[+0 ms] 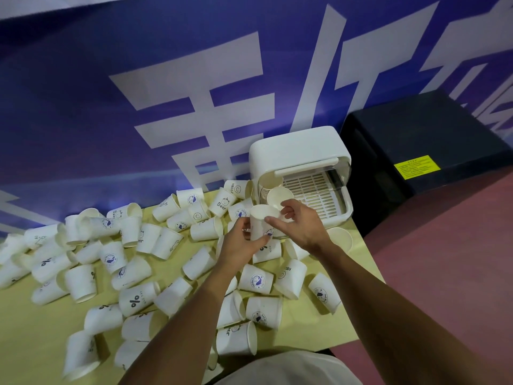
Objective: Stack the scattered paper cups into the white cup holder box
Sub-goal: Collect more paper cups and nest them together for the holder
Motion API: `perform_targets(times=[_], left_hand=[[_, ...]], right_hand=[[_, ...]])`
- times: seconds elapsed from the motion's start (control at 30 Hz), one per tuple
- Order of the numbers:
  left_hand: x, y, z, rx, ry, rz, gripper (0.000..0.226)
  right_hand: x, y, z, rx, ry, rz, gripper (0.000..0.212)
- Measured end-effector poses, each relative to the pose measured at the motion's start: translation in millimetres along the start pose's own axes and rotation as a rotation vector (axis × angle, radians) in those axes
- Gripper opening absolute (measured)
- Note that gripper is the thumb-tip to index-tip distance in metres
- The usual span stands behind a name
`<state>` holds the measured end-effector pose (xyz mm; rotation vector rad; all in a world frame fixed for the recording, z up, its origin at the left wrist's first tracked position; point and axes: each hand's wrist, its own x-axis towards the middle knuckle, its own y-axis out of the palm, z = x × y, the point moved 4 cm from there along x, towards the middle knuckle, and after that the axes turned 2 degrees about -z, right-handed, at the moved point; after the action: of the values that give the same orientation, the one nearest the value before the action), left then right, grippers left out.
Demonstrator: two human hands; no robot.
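The left hand (238,245) grips an upright white paper cup (259,226) just in front of the open white plastic cup holder box (299,151); the right hand (301,226) pinches its rim with thumb and curled fingers; many scattered printed cups (136,298) lie on the yellow table (33,343).

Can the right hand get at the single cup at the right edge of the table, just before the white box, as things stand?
Probably yes, once free. The single cup sits just beside the right hand with nothing between them, but its fingers now pinch the rim of the held cup.
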<state>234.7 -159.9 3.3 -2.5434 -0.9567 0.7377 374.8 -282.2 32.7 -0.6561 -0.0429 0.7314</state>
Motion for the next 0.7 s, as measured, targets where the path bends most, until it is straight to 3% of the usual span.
perform_targets(times=[0.27, 0.53, 0.7], left_hand=[[-0.1, 10.5, -11.3, 0.012, 0.051, 0.049, 0.061], [13.0, 26.5, -3.1, 0.035, -0.021, 0.159, 0.067], [26.5, 30.3, -8.5, 0.031, -0.007, 0.046, 0.069]], right_hand=[[-8.0, -1.7, -4.6, 0.037, 0.048, -0.009, 0.073], [-14.9, -26.9, -23.8, 0.005, 0.092, -0.165, 0.045], [-10.5, -46.6, -37.1, -0.083, 0.135, -0.215, 0.065]])
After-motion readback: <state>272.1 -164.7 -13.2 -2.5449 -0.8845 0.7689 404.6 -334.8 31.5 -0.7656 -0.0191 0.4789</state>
